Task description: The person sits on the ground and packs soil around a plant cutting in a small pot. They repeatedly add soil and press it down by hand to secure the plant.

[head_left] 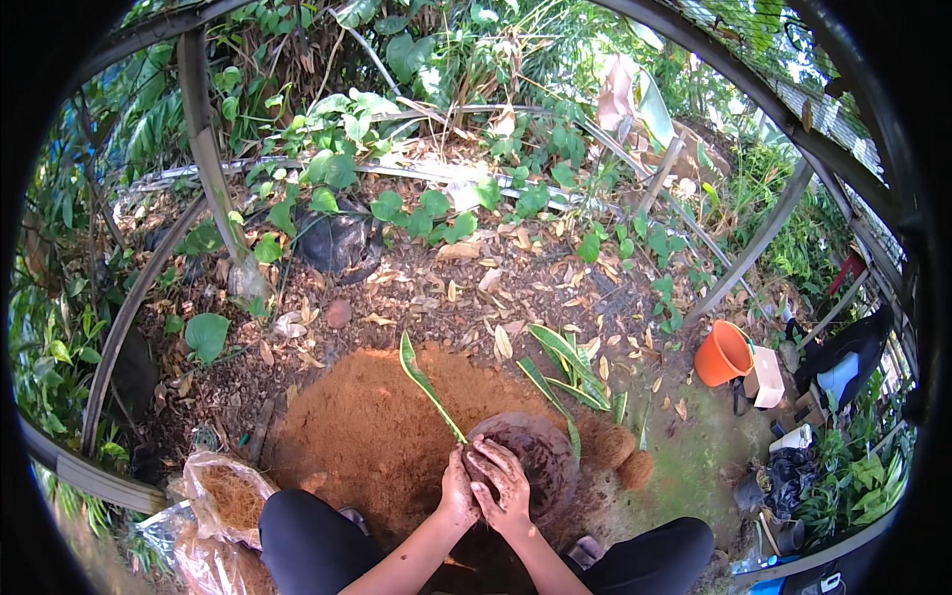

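Both my hands are soiled and cupped together in front of my knees. My left hand [457, 493] and my right hand [504, 484] close round the base of a long green snake plant leaf [426, 385] with yellow edges. The leaf leans up and to the left. Whatever wraps its lower end is hidden inside my palms. Just behind my right hand stands a round, mud-smeared basin [555, 474] with dark, wet contents. More snake plant leaves [573, 365] lie beyond it, and brown fibre balls [611, 446] rest to its right.
A mound of reddish-brown soil [347, 412] spreads ahead and left. Clear plastic bags [203, 466] of brown fibre sit by my left knee. An orange bucket [722, 354] and a cardboard box [765, 378] stand at right. Leaf litter and metal frame bars [213, 169] lie around.
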A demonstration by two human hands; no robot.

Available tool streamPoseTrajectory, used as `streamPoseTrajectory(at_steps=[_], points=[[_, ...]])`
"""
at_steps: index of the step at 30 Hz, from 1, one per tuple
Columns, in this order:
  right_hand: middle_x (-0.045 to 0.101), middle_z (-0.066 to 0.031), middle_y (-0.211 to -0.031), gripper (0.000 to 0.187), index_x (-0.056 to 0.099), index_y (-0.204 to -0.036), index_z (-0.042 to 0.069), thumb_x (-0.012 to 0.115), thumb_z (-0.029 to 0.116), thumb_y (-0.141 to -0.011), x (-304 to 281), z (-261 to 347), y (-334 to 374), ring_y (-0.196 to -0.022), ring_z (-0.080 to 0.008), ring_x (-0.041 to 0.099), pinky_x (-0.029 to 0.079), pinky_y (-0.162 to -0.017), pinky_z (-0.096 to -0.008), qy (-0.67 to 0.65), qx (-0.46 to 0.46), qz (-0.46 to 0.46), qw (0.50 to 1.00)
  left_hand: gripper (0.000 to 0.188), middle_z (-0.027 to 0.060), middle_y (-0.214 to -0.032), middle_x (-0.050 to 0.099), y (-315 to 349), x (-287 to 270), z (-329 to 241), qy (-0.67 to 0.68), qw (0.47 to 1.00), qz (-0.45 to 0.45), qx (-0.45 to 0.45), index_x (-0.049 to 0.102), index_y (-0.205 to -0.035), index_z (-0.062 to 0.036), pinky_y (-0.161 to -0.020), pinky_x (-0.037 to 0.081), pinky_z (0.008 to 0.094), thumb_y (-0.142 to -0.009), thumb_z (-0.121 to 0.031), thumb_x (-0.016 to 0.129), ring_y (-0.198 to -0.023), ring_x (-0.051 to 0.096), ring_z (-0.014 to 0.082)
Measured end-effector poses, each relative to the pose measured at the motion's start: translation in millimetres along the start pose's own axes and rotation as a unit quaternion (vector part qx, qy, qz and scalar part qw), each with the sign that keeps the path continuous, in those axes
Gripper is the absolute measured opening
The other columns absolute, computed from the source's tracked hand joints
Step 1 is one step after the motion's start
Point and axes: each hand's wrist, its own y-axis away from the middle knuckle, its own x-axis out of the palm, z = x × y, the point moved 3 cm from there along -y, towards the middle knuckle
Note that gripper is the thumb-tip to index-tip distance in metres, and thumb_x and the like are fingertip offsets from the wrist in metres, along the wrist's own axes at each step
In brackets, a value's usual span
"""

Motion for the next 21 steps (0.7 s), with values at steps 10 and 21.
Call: streamPoseTrajectory(at_steps=[10,21], points=[[0.059,-0.0141,-0.123,0.041,0.061,-0.115,0.0,0.045,0.034,-0.097,6,-17,-6,-0.122,-0.0301,0.05,0.033,-0.107,-0.043,-0.27,0.144,-0.038,0.951,0.033,0.0044,-0.095,0.064,-17,-7,-19,-0.013,0.999,-0.025,-0.043,0.062,-0.099,-0.013,-0.088,0.049,0.0393,-0.093,-0.043,0.05,-0.093,0.062,0.0216],[0.06,-0.0128,-0.12,0.028,0.066,-0.103,0.006,0.062,0.025,-0.083,5,3,-32,-0.119,-0.0296,0.053,0.038,-0.105,-0.0472,0.13,-0.334,0.194,0.913,0.028,0.0048,-0.074,0.063,-13,3,-35,0.135,0.936,0.157,-0.285,0.061,-0.084,-0.0055,-0.053,0.054,0.0275,-0.09,-0.031,0.05,-0.061,0.062,0.0174]])
